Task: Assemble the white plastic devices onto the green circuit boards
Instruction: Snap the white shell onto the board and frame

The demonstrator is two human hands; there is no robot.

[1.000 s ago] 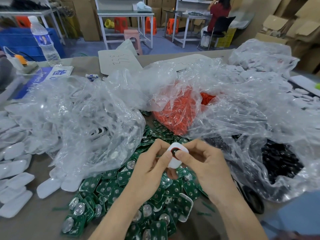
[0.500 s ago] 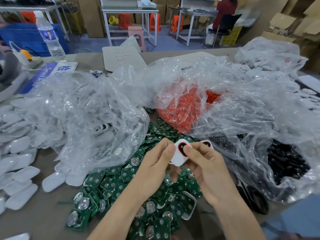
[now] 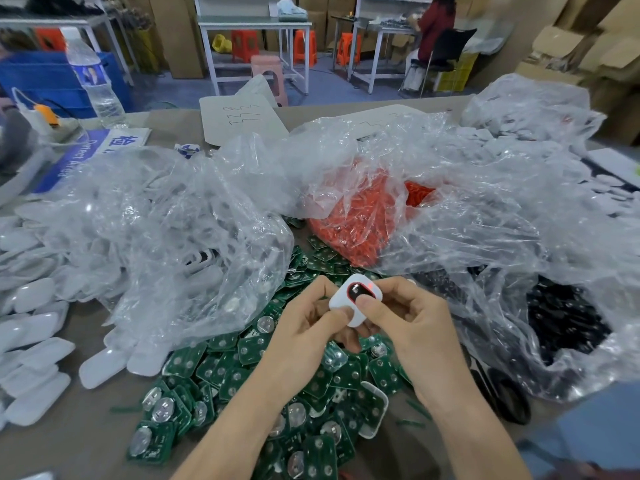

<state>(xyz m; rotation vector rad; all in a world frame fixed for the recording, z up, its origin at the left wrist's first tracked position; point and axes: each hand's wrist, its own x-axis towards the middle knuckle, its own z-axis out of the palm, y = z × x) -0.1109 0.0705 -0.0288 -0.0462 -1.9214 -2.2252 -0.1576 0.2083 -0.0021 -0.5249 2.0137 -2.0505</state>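
Observation:
Both hands hold one white plastic device [image 3: 349,308] with a red-rimmed dark button above a heap of green circuit boards [image 3: 242,382]. My left hand [image 3: 308,327] pinches its left edge with the thumb. My right hand [image 3: 405,327] grips it from the right, thumb pressing on the button's lower edge. A small red light glows on the device's upper right. Another white shell [image 3: 375,414] lies among the boards below my hands.
Clear plastic bags crowd the table: white shells [image 3: 166,237] at left, red parts [image 3: 363,220] in the middle, black parts [image 3: 561,320] at right. Loose white covers [image 3: 31,358] lie at the left edge. A water bottle [image 3: 93,77] stands far left. A person sits in the background.
The device has turned face up in my hands, and my right thumb now presses on the button. A red light has come on. The view has shifted slightly.

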